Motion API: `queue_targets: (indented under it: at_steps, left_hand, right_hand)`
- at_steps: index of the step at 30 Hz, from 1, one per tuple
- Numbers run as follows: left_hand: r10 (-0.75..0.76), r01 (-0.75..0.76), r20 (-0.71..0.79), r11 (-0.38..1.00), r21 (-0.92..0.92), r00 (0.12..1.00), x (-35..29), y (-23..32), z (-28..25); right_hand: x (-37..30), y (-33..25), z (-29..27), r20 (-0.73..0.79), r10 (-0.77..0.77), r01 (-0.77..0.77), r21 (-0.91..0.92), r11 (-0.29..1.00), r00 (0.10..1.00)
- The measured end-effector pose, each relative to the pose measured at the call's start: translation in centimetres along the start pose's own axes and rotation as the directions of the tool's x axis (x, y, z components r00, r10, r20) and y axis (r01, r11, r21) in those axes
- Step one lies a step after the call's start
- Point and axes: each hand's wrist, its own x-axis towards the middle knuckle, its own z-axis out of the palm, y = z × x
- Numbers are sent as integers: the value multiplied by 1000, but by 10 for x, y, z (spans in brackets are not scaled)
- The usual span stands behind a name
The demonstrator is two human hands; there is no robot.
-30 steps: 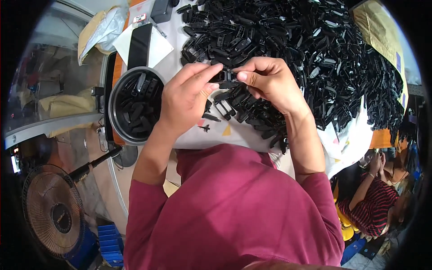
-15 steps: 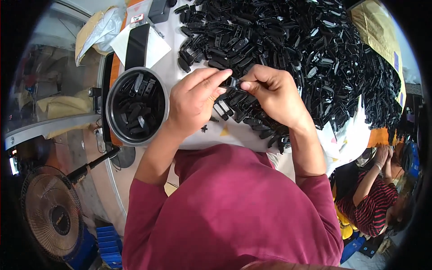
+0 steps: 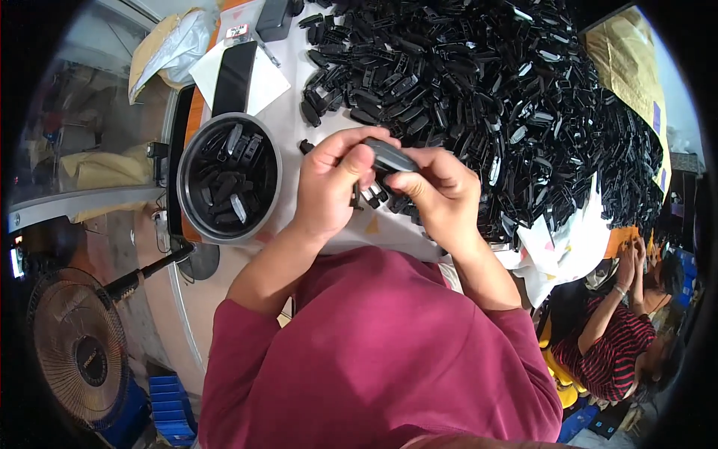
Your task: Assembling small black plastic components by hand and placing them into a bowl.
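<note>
A small, elongated black plastic piece (image 3: 389,156) with a smooth, rounded greyish face is held between my two hands, over the near edge of the table. My left hand (image 3: 327,183) is closed on its left end, with the thumb bent against it. My right hand (image 3: 446,191) pinches the other end between thumb and curled fingers. Behind both hands spreads a big heap of similar black plastic pieces (image 3: 449,82). Several loose pieces lie partly hidden beneath my hands. To the left stands a round grey metal bowl (image 3: 224,238) with more black pieces inside.
A dark phone-like slab (image 3: 234,78) lies on white paper (image 3: 273,84) behind the bowl. Plastic-wrapped packaging (image 3: 176,49) sits at the far left. A fan (image 3: 86,359) stands at lower left. Another person in a striped top (image 3: 617,340) is at the right, beyond a white sheet (image 3: 572,254).
The black piece has turned so its smooth face shows. Both hands have shifted slightly and changed their hold on it. The view has moved a little.
</note>
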Motion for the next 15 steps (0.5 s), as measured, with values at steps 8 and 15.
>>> queue_targets:
  at_steps: [8, 15]
  left_hand:
    - [189, -11, -508, 943, 333, 840, 4, 21, -59]
    - [170, -68, 126, -311, 948, 977, 22, 31, -71]
  right_hand:
    - [79, 55, 0, 82, -121, 140, -772, 620, 989]
    - [122, 76, 28, 199, -205, 258, -909, 328, 958]
